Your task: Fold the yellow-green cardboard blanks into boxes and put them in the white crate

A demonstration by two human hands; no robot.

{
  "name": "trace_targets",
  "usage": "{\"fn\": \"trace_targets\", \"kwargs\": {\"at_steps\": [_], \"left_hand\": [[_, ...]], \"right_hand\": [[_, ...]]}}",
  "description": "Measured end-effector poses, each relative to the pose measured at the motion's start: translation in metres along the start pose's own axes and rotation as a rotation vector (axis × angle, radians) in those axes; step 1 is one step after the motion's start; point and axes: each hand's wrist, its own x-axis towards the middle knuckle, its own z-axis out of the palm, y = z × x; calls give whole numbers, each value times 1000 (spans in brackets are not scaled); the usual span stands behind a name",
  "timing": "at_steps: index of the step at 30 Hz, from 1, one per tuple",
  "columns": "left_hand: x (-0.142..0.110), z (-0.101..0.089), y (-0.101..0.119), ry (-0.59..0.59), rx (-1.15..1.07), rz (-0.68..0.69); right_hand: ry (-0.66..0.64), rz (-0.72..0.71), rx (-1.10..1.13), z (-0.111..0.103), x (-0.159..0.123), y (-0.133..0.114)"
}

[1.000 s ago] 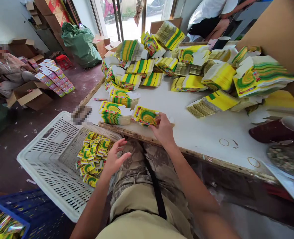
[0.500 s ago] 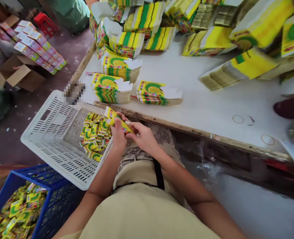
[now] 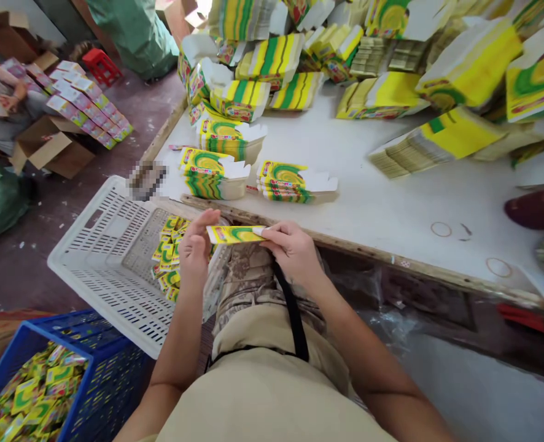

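Vs. ½ s ago: both hands were then on the yellow-green carton (image 3: pixel 235 235), bunched up close w/ the carton slanting; now the R hand (image 3: pixel 293 248) alone clearly grips it, thumb & fingers pinching its R end, and the L hand (image 3: pixel 194 248) has moved out to the far end, fingers loosely extended upward, palm side toward the carton. The short carton stack (image 3: pixel 283 181) on the white table (image 3: pixel 368 202) hasn't shifted; view has tipped up a bit.

Hard to see: R fingers cover the carton's R end (only a bit of white flap shows). Can't tell if L hand touches the L end or just sits beside it. L hand also hides part of the packs (image 3: pixel 168 255) in the white crate (image 3: pixel 101 304). Blue crate (image 3: pixel 120 368) is cut off at bottom; maroon cup (image 3: pixel 536 205) cut off at R edge. Item at the table's L corner is pixelated out.

Carton's in the air b/w the hands, over the lap, just this side of the table edge. Long axis runs approx. L–R across the body, near level; printed face up, narrow white-edged end pointing at L hand.
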Motion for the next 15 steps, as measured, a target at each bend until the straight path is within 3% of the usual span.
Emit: {"fn": "trace_targets", "kwargs": {"at_steps": [3, 5, 7, 9, 11, 12, 15], "left_hand": [[0, -12, 22, -270, 327, 72], [-3, -7, 25, -469, 575, 29], [-9, 4, 17, -559, 715, -16], [-17, 15, 7, -551, 776, -30], [-23, 23, -1, -496, 827, -20], [-26, 25, -4, -478, 847, -9], [-31, 27, -7, -503, 834, 40]], "right_hand": [[-89, -143, -192, -9, 0, -5], [-147, -227, -211, -9, -2, -13], [-104, -241, -181, -5, -6, -19], [67, -120, -108, 3, -10, -22], [239, 111, 75, 12, -14, -21], [265, 243, 216, 17, -16, -19], [85, 587, 688, 32, -18, -11]]}}
